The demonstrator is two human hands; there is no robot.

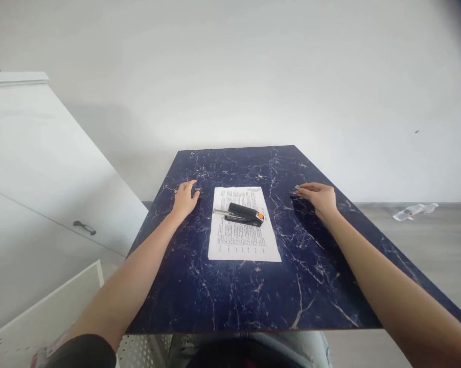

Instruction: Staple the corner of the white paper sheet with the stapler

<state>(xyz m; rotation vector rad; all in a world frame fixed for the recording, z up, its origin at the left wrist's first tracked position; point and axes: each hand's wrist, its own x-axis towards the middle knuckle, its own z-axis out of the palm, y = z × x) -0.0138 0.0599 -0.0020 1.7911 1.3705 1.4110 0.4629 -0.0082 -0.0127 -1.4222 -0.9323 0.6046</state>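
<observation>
A black stapler point(245, 214) with an orange patch lies on printed sheets of paper point(244, 252) in the middle of the table. Its metal staple tray sticks out to the left. My left hand point(184, 199) rests on the table left of the paper, fingers apart, its thumb and forefinger beside a small dark-grey block point(196, 190) whose kind I cannot make out. To the right of the paper, my right hand point(319, 197) pinches a small silvery piece point(297, 188), which looks like a strip of staples, just above the tabletop.
The dark blue marble-patterned table point(246, 301) has its far edge near a pale wall point(253, 76). A white cabinet point(35, 148) stands at the left, above a white perforated panel point(62, 301). A clear plastic bottle point(409, 211) lies on the floor at the right.
</observation>
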